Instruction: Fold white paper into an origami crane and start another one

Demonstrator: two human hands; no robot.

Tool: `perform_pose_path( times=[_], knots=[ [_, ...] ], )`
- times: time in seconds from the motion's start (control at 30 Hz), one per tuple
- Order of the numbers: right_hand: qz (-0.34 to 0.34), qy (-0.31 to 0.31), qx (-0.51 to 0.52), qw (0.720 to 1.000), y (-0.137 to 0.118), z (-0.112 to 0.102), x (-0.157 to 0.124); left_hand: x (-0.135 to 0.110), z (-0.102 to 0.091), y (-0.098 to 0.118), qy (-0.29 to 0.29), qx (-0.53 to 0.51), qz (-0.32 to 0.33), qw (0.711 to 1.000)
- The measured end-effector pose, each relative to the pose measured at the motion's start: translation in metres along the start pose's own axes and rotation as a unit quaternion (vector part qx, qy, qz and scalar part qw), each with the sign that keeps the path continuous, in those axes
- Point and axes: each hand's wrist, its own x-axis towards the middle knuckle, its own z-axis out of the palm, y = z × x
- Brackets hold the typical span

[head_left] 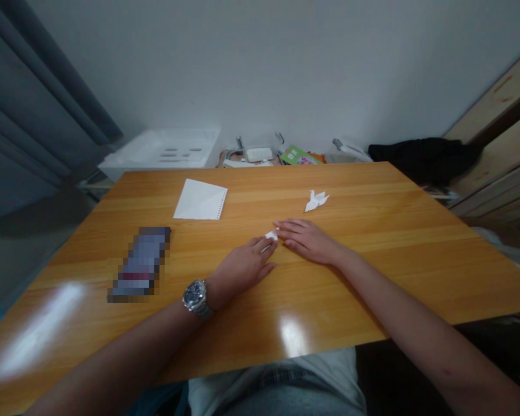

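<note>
A small folded piece of white paper (271, 236) lies on the wooden table, mostly covered by fingers. My left hand (245, 266), with a metal watch (195, 294) on its wrist, has its fingertips closed on that paper and holds it against the tabletop. From the other side my right hand (307, 240) reaches in, palm down, fingers stretched out and lying on the table; its fingertips are at the paper's right edge. Just beyond the right hand stands a white folded paper crane (316, 200).
A white sheet with a perforated edge (201, 200) lies at the far left of the table (260, 196). Nearer on the left is a pixelated phone-like object (141, 264). Behind the table are a white plastic tray (164, 144), a green booklet (299, 156) and dark cloth (424, 156).
</note>
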Motion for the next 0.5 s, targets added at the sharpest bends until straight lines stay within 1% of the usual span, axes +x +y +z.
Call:
perform_pose_path(
  times=[0.1, 0.23, 0.5],
  knots=[
    [-0.008, -0.025, 0.014, 1.000, -0.0034, -0.0015, -0.0017, -0.0002, 0.0003, -0.0004, 0.006, -0.002, 0.003, 1.000],
    [0.003, -0.048, 0.022, 0.999, -0.0039, -0.0014, -0.0018, -0.0005, 0.0019, -0.0029, 0.010, -0.009, 0.009, 1.000],
    [0.015, -0.046, 0.034, 0.998, -0.0032, 0.0003, -0.0013, -0.0006, 0.0038, -0.0032, 0.009, -0.014, 0.006, 1.000]
  ],
)
